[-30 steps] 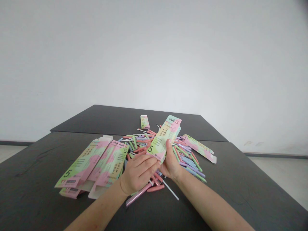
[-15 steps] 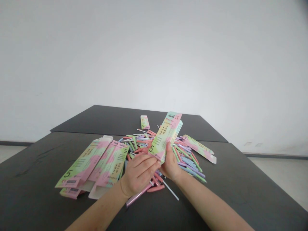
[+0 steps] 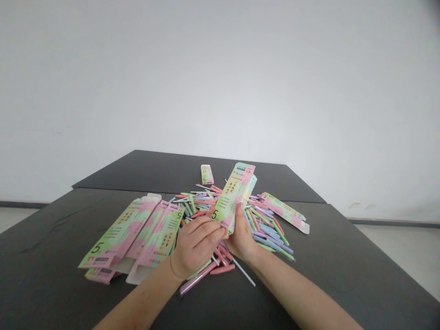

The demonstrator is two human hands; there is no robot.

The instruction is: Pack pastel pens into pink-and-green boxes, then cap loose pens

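Note:
Over the pile, a pink-and-green cardboard box is held tilted, its far end raised and a large 5 printed near its lower end. My left hand is closed on the box's near end, with the fingertips partly hidden. Along the box's right side, my right hand grips it with the thumb up. Beneath both hands spreads a heap of pastel pens in red, green, blue and purple, with thin white sticks among them.
Several flattened boxes of the same print overlap on the left of the black table. Another flat box lies right of the pens. A small box stands farther back. A pale wall rises behind the table.
The box has shifted slightly left, and its far end has dipped a little. Both hands have kept their grip on it. The pens and other boxes look unmoved.

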